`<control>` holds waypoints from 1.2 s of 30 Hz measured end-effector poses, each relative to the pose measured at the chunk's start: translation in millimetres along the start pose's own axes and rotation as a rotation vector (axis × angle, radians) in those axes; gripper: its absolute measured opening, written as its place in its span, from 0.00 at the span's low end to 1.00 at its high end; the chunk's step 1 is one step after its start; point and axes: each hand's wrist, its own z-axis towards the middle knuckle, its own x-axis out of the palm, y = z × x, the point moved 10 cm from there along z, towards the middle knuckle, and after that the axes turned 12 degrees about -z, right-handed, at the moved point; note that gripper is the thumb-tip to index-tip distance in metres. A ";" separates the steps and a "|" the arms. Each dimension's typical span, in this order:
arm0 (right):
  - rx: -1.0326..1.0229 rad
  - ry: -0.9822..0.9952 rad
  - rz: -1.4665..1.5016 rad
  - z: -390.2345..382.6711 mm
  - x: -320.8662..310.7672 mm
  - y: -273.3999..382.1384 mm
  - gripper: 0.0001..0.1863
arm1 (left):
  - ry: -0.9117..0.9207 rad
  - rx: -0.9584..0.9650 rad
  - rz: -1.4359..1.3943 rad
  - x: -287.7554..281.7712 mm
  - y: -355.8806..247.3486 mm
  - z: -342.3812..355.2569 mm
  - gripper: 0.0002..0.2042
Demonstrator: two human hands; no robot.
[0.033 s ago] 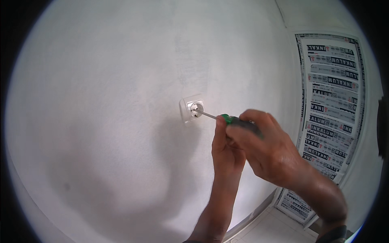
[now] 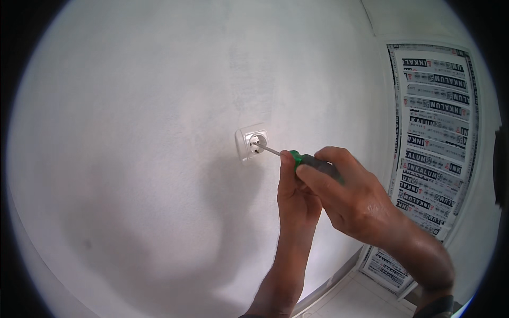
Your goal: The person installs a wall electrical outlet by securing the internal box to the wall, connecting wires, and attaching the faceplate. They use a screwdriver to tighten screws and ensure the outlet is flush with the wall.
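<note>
A white wall socket (image 2: pixel 251 142) with a square frame and a round recess is fixed to the wall. The metal shaft of a screwdriver (image 2: pixel 317 166) reaches into the middle of the recess. Its handle is green at the front and dark grey behind. My right hand (image 2: pixel 352 193) is wrapped round the handle from the right. Below and in front of it, my left hand (image 2: pixel 297 193) is closed at the front of the tool, its thumb against the shaft by the green collar. The other left fingers are partly hidden behind the right hand.
The pale wall (image 2: pixel 143 106) fills most of the view, with shadows of my arms on it. At the right stands a tall panel (image 2: pixel 435 122) covered in printed protective film. Light floor tiles (image 2: pixel 350 299) show at the lower right.
My right hand has shifted very slightly on the handle and looks less blurred. My left hand, the shaft and the socket stay nearly where they were.
</note>
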 end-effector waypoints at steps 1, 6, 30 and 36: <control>-0.014 -0.008 0.000 0.4 0.0 2.7 0.14 | 0.116 -0.032 -0.062 5.0 -1.3 -1.6 0.17; 0.275 0.212 0.011 0.2 18.2 -30.4 0.17 | -0.294 0.122 0.070 2.8 1.6 -2.4 0.17; -0.059 -0.175 0.202 -12.5 10.1 -22.5 0.17 | -0.051 0.523 3.026 71.8 -123.9 -10.6 0.26; 0.111 0.037 0.245 1.8 19.7 -46.1 0.16 | 0.034 0.385 3.103 70.2 -121.1 -2.2 0.27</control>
